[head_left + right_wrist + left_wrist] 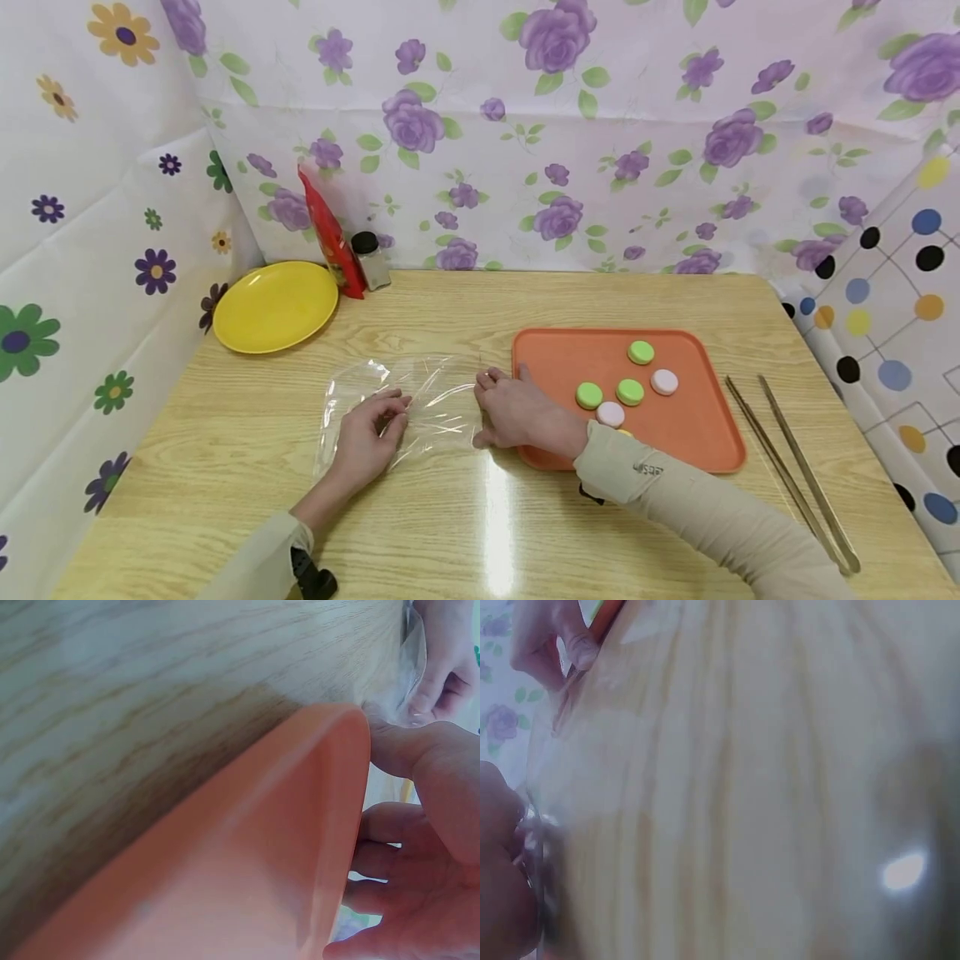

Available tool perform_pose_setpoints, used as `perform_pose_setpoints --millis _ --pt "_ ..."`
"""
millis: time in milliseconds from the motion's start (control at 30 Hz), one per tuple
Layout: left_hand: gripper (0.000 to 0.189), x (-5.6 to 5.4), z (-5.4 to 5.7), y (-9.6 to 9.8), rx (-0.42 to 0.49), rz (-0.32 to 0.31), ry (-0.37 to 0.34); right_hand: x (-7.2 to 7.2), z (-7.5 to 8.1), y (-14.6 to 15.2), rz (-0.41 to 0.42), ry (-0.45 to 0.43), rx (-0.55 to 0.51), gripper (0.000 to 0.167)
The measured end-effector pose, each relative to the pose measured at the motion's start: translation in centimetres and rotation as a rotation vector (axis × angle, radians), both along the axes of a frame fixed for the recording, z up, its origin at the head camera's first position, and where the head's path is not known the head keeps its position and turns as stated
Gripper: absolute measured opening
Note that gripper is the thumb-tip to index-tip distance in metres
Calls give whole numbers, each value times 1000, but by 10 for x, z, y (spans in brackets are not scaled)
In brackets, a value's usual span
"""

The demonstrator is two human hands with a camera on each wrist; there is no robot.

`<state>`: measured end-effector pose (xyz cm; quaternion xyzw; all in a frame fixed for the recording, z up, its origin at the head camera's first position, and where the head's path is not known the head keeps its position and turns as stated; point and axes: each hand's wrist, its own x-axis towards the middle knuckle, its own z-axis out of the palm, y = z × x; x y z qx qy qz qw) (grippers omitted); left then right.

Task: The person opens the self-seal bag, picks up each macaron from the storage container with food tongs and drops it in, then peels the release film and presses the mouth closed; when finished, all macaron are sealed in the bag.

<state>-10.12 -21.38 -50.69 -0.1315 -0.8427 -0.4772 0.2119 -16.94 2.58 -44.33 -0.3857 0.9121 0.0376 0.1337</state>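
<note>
A clear plastic bag (442, 404) lies flat and a little creased on the wooden table, left of the orange tray (720, 425). My left hand (371, 433) is over the bag's left part, thumb and fingers pinching its film; shiny creases show by those fingers (502, 862) in the left wrist view. Across the bag's right edge rests my right hand (525, 410), beside the tray's left rim. Its fingers look fairly straight in the right wrist view, with the thumb (397, 746) near the film. On the tray lie green macarons (630, 392), pale pink macarons (664, 382) and a partly hidden yellow piece.
A yellow plate (276, 307) sits at the back left. Next to it stand a red packet (330, 233) and a black-capped shaker jar (371, 260). Long metal tongs (795, 471) lie right of the tray. Flowered cloth (480, 142) hangs behind the table.
</note>
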Motion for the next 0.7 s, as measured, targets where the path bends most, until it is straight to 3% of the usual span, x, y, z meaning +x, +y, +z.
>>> perform_pose_setpoints --millis 233,433,567,700 --pt "16 1 14 3 -203 42 99 1 1 1 4 29 -5 85" --pt "23 1 9 3 -135 45 47 1 2 18 75 85 -86 70" --pt "27 -2 5 2 -124 11 85 5 13 51 80 96 -204 61" --pt "23 -6 5 2 -114 -27 123 12 24 97 24 83 -312 64"
